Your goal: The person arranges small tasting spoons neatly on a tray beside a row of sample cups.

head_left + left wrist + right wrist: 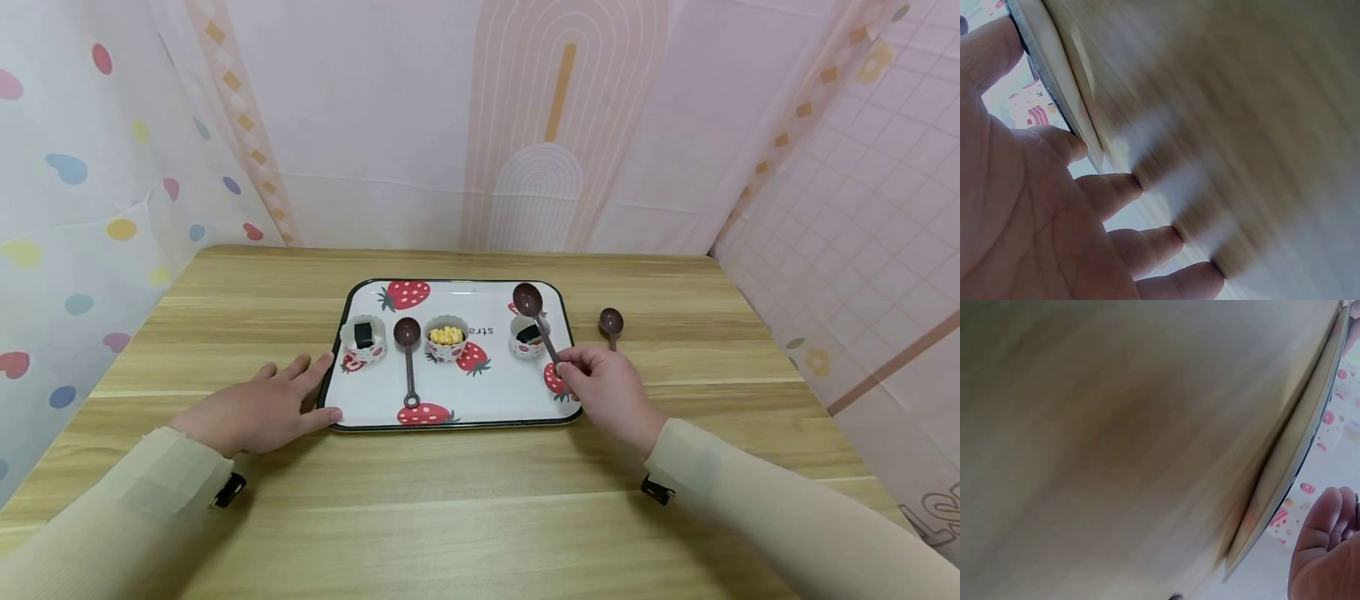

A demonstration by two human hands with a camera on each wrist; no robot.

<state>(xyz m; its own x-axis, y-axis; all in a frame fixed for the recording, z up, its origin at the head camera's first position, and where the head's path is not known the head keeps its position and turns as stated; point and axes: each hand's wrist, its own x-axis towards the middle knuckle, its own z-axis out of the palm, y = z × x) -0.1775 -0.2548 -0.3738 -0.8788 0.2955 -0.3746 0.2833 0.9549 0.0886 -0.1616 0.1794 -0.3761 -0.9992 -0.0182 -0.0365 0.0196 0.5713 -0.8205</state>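
My right hand (607,392) pinches the handle end of a dark brown measuring spoon (528,300), its bowl raised over the right part of a strawberry-print tray (495,398). Below the spoon stands a paper cup (525,350) with a black and pale piece inside, partly covered by the spoon. My left hand (270,404) rests at the tray's left edge, fingers spread, thumb on the rim; in the left wrist view its palm (1029,206) shows nothing held. In the right wrist view only part of the right hand (1329,556) appears, and the spoon is mostly hidden.
On the tray, a second brown spoon (409,367) lies between a paper cup (366,354) with a black-banded white piece and another paper cup (447,352) of yellow bits. A smaller brown spoon (611,322) lies on the wooden table (450,517), right of the tray.
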